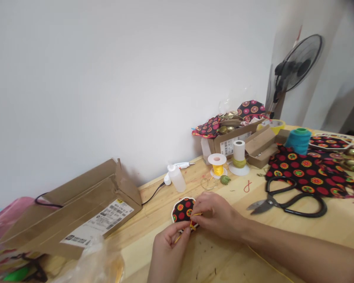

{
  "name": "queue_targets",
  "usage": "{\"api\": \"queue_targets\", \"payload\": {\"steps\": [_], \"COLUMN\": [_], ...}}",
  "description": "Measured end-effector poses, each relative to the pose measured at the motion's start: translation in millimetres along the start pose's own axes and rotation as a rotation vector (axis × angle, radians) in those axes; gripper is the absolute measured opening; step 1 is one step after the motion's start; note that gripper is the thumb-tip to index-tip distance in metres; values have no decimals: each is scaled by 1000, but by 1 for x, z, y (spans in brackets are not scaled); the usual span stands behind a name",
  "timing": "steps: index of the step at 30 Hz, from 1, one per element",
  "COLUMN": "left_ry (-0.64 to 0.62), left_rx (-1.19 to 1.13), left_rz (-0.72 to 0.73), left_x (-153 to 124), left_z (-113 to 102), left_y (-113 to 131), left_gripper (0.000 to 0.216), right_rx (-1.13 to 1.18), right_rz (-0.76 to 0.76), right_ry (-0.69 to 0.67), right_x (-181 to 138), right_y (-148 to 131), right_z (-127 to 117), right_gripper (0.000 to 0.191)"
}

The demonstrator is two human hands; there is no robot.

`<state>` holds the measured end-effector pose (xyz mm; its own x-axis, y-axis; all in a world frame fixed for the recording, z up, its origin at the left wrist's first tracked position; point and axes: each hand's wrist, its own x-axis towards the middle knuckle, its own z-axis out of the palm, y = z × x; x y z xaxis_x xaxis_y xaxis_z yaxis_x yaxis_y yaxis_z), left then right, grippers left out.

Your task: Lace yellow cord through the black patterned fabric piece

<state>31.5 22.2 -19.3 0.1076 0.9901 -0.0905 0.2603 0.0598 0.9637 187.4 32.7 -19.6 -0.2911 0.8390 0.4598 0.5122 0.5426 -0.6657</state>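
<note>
A small rounded piece of black patterned fabric with a white edge (181, 211) lies on the wooden table in front of me. At its near side, my left hand (172, 243) pinches a yellow cord (192, 225) between thumb and forefinger. My right hand (214, 215) reaches over the piece from the right, its fingertips closed on the same cord close to the left ones. The cord looks looped or knotted there, though the fingers partly cover it. A length of yellow cord also runs out beneath my right forearm.
Black-handled scissors (279, 204) lie to the right beside patterned fabric (306, 171) and a blue thread cone (298, 141). Behind my hands stand a yellow cord spool (217, 167), a white bottle (177, 179) and a glue gun (181, 165). A large cardboard box (85, 204) is left.
</note>
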Motion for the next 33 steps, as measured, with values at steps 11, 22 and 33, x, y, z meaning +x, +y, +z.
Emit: {"api": "queue_targets", "payload": {"steps": [11,22,33], "left_ry": [24,-44,-100], "left_rx": [-51,-22,71], "left_rz": [-25,-86,-43], "left_x": [-1,0,2], "left_z": [2,-2,-2], "left_y": [1,-7,-6], "left_gripper": [25,27,20], "right_rx": [-1,51,74], "right_rz": [48,40,18], "right_ry": [54,-24,-42], "right_x": [-1,-2,-4], "right_y": [3,2,5], "right_z": [3,4,7], "right_gripper": [17,13,12]}}
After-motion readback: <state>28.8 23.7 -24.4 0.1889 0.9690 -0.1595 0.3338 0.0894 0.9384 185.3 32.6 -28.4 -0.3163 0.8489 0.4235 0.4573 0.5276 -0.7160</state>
